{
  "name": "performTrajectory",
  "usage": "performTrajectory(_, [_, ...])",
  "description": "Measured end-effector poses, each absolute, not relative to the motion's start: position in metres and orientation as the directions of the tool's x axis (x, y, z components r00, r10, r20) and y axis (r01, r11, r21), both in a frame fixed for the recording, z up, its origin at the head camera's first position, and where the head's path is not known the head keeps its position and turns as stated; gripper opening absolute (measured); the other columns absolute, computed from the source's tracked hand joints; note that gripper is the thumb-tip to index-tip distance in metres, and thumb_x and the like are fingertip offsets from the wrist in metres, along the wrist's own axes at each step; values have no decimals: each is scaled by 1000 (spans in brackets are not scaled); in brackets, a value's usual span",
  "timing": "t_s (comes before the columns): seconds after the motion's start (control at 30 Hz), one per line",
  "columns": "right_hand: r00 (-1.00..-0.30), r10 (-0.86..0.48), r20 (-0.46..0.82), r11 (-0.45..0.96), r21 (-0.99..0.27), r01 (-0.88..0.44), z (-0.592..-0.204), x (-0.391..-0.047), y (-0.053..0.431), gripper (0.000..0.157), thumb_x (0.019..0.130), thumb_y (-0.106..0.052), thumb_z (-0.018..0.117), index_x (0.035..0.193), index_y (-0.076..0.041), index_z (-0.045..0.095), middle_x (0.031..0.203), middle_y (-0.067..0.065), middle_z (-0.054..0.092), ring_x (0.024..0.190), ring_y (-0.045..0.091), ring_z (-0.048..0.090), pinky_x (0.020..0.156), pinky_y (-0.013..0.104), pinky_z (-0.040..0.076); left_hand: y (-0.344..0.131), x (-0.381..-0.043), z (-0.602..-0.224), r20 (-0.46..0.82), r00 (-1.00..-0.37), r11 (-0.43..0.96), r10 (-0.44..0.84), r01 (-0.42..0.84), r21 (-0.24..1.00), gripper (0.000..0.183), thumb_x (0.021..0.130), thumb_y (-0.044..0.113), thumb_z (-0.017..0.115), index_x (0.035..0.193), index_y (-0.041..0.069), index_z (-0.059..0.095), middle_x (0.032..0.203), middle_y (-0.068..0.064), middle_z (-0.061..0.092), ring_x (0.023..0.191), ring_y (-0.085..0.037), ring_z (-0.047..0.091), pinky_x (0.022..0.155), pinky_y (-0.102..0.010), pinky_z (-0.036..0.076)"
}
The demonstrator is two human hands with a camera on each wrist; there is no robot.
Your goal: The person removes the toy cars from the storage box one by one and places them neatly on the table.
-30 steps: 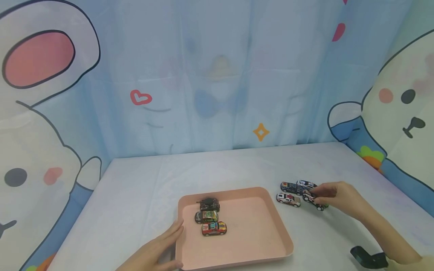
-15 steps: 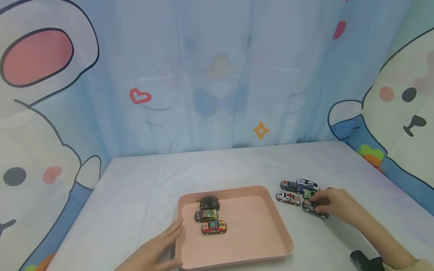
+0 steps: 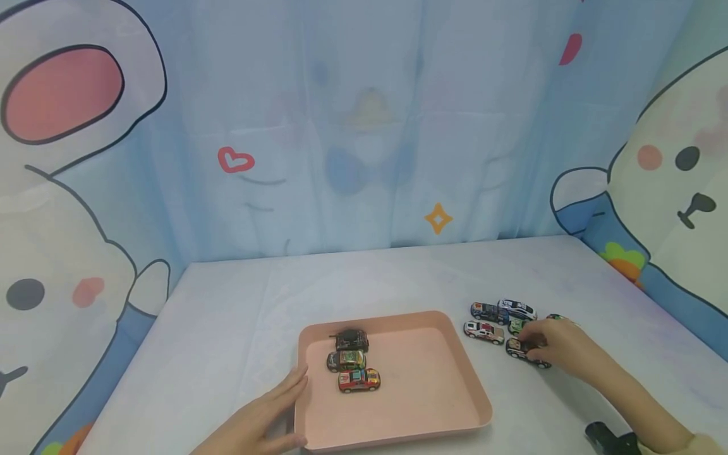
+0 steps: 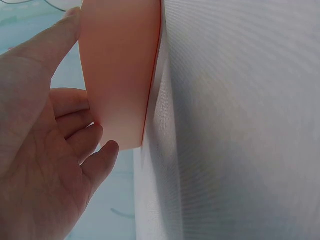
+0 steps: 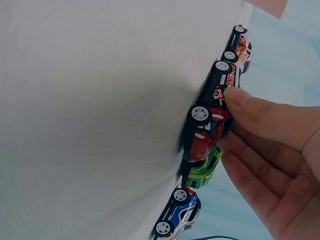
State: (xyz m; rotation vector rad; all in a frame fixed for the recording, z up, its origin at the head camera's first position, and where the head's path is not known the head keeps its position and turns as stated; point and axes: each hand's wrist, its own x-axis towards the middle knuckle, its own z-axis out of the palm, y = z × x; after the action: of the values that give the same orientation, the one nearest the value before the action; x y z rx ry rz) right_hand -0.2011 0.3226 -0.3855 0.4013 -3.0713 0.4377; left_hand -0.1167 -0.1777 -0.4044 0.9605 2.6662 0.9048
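My right hand (image 3: 569, 347) pinches a black-and-red toy car (image 5: 210, 115), thumb on its near side and fingertips behind, right of the tray. Just beyond it sits a green toy car (image 3: 515, 326), partly covered. Close by stand a white-and-red toy car (image 3: 483, 332), a dark blue one (image 3: 488, 313) and a white-and-blue one (image 3: 516, 309). My left hand (image 3: 256, 417) rests against the left side of a pink tray (image 3: 409, 404), thumb and fingers touching its wall (image 4: 120, 70). Inside the tray, a black toy car (image 3: 351, 340), a green-yellow one (image 3: 345, 361) and a red-yellow one (image 3: 359, 380) form a column.
A white cloth covers the table (image 3: 239, 328). Something small and dark (image 3: 555, 316) shows behind my right hand, mostly hidden. Behind the table hangs a blue curtain (image 3: 364, 189) printed with cartoon animals.
My right hand has drawn the black-and-red car toward me, away from the group, uncovering the green car. During the last half second it has shifted only slightly. My left hand and the tray stay put.
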Motion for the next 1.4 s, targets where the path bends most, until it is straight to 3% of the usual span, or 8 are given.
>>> performTrajectory(0.53, [-962,-272,27,934,-232,-271,-380,-204,322,21,68,-3,80,86,-4,69,77,0,64,70,18,60,63,41,51,-173,-117,-400,-1,-805,640,593,471,607,87,84,56,58,144,0,31,153,-10,16,134,-31,25,102,-44,31])
performTrajectory(0.73, [-956,-291,41,927,-235,-292,-366,-203,318,20,73,-5,77,90,0,69,81,6,67,75,25,63,67,43,53,-173,-117,-401,19,-797,631,603,492,601,85,85,55,58,143,-1,32,153,-12,17,133,-32,26,102,-43,32])
performTrajectory(0.93, [-940,-313,136,899,-278,-340,-335,-202,303,28,79,-7,74,103,4,67,95,18,67,89,37,62,73,50,52,-175,-117,-401,7,-803,635,596,477,608,86,84,56,59,144,-1,33,152,-12,18,133,-33,27,102,-43,33])
performTrajectory(1.1, [-903,-347,252,875,-259,-409,-308,-201,281,46,82,-14,73,123,1,59,115,24,60,102,44,56,80,58,47,-176,-117,-403,0,-805,636,593,469,613,87,84,57,59,144,0,32,152,-12,17,133,-32,26,102,-43,33])
performTrajectory(1.23, [-860,-401,316,831,-270,-487,-297,-202,257,60,83,-19,73,135,-2,49,129,22,52,113,42,51,86,57,44,-177,-117,-404,7,-800,629,599,477,614,87,84,56,59,143,-2,32,152,-13,18,133,-33,26,102,-43,32])
performTrajectory(1.4, [-794,-494,356,744,-300,-597,-293,-206,221,63,83,-18,73,138,-2,45,135,17,48,120,36,47,92,52,42,-176,-118,-404,10,-795,621,606,481,619,86,85,54,59,143,-3,32,152,-15,18,133,-34,26,103,-43,32])
